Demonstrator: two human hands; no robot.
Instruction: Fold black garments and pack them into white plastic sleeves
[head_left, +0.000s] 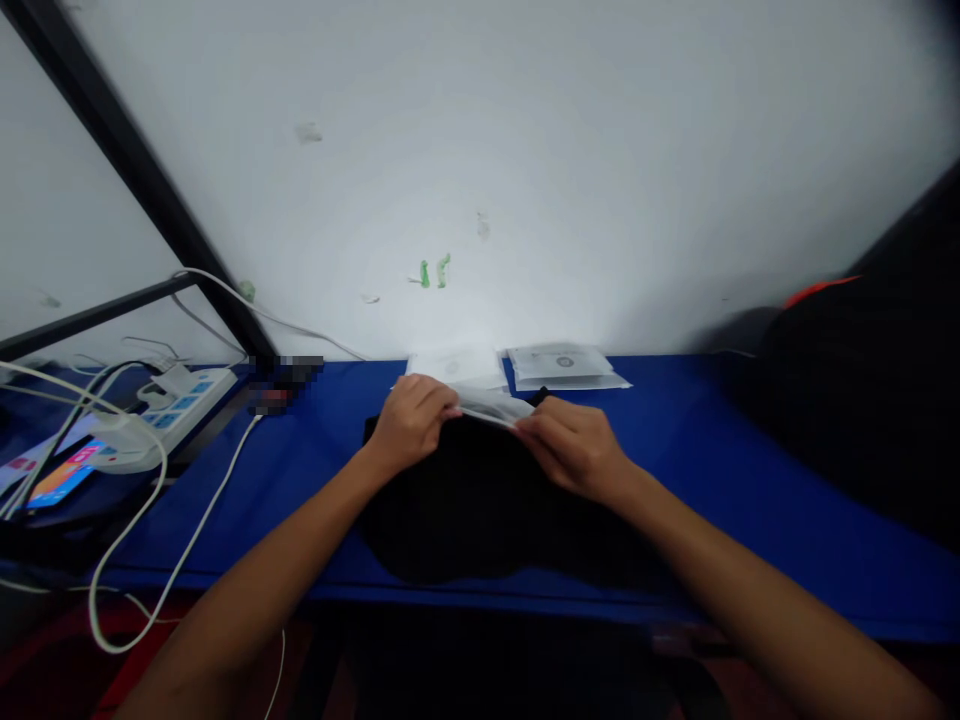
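Across the bottom of the frame, two bare forearms reach inward from the lower left and lower right corners. At the lower left, a white cable (109,650) hangs in a loop past the front edge of a blue table (694,430), with a red object (45,665) below it. In the lower middle of the frame, a black cloth item (480,515) lies spread on the table beneath the hands; it is too dark there to be sure of its shape, though it may be a folded garment.

Just above the frame's centre line of the cloth, the left hand (411,422) and the right hand (574,440) pinch a translucent plastic sleeve (495,404) between thumbs and fingers, one hand at each end. The sleeve is at the middle of the frame, its near edge stretched between the two grips, over the far part of the cloth.

On the left side of the frame, a white power strip (191,410) with plugs in it lies near a phone (67,475) with a lit screen. At the right edge stands a large black object (862,400) with an orange trim.

Farther back, in the middle, two flat white packets (566,365) lie side by side along the table's far edge. Behind them rises a pale wall (570,150) with green marks (435,272), and a black metal frame (135,140) slants through the upper left.
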